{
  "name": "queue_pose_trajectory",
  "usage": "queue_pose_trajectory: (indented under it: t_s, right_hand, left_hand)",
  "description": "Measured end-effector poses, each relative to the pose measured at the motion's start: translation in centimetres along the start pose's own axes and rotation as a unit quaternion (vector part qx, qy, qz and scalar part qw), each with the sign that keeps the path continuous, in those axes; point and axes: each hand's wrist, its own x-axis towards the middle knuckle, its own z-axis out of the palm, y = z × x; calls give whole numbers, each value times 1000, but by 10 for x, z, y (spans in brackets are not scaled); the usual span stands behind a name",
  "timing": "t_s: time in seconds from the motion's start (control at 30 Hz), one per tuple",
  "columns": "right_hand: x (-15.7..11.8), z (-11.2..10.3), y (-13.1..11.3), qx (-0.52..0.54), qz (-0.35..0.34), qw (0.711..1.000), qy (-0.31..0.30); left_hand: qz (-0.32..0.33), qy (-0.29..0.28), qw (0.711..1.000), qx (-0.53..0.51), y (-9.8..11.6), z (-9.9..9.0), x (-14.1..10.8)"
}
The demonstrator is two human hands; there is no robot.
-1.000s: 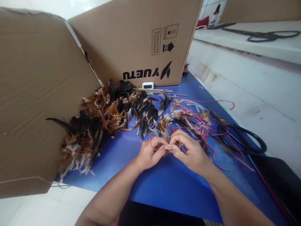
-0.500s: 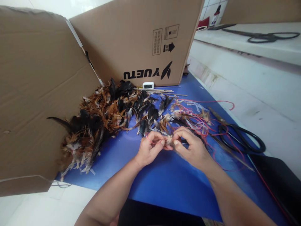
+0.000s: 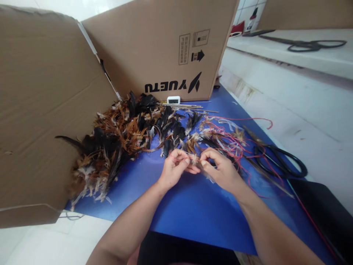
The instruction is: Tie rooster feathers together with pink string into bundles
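Note:
My left hand (image 3: 174, 170) pinches a thin red string (image 3: 176, 158) between thumb and forefinger, its other fingers curled below. Facing it, my right hand (image 3: 219, 168) is closed, thumb against forefinger, on the red string at the other side. A small tuft of pale feathers (image 3: 194, 159) sits between the two hands on the string. Just beyond my fingers lie brown and black feathers (image 3: 193, 141) and a tangle of pink-red strings (image 3: 234, 141) on the blue table (image 3: 176, 213).
Cardboard panels (image 3: 160, 48) stand behind and at the left. A large feather pile (image 3: 104, 154) lies left, a small white clock (image 3: 173, 100) and thin sticks (image 3: 193, 106) at the back. Black-handled scissors (image 3: 281, 160) and a dark flat object (image 3: 317, 209) are right; more scissors (image 3: 306, 45) rest on a ledge.
My hands have drawn slightly apart at the fingertips, and more of the string and the tuft shows between them. The view has shifted slightly.

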Motion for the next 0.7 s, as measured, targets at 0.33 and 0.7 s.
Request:
queue_pose_trajectory:
  t_s: [0.33, 0.7]
  right_hand:
    - [-1, 7, 8, 74, 75, 994, -23]
    - [-2, 16, 7, 166, 167, 972, -22]
  left_hand:
    - [-81, 26, 994, -72, 0, -1, 4]
    - [-114, 29, 993, -31, -4, -2, 4]
